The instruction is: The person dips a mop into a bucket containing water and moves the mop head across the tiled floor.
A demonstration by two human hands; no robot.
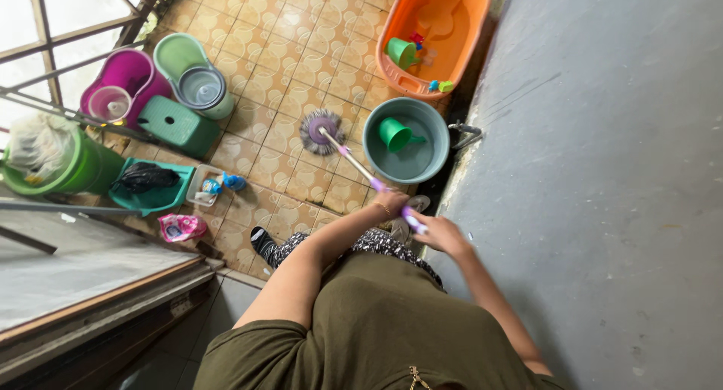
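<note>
I hold a mop by its metal and purple handle. My left hand grips the shaft lower down. My right hand grips the upper end near its white tip. The round grey and purple mop head rests on the patterned floor tiles. It lies just left of a teal basin filled with water, in which a green scoop floats.
An orange tub with small toys stands beyond the basin. A purple mop bucket, a green bucket, a green stool and a lime bin line the left. A grey wall runs along the right.
</note>
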